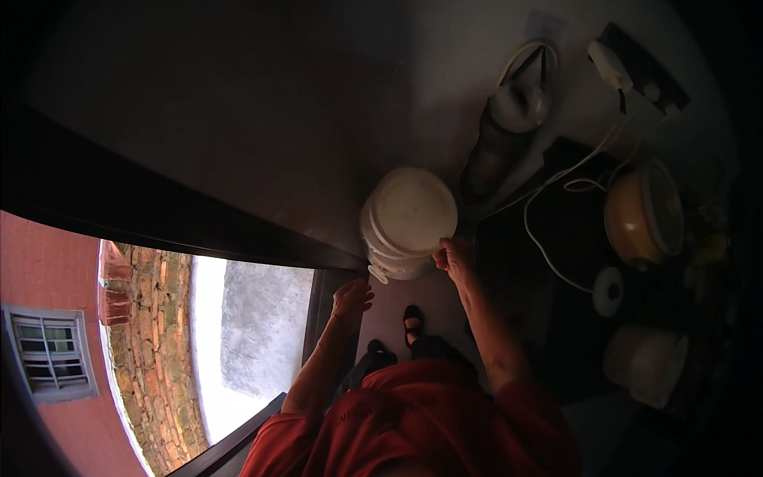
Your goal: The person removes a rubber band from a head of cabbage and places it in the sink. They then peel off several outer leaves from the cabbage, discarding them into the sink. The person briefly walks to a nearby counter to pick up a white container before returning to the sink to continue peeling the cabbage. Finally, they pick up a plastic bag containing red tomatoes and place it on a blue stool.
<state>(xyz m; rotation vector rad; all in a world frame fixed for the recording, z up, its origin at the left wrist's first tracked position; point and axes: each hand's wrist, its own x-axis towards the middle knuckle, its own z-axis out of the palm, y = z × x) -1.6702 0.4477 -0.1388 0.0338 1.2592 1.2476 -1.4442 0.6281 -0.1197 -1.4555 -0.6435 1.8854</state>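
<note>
White bucket [397, 264], its lid [415, 208] on and apparently unlifted — the right hand [455, 256] pinches the near-right rim; the left hand [352, 298] hangs loosely open, empty.

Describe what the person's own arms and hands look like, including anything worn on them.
The left hand and right hand are both ungloved, and the forearms are bare. A red short-sleeved top covers the upper arms, its loose sleeves ending near the elbows. I can make out no watch or bracelet in this dim light.
</note>
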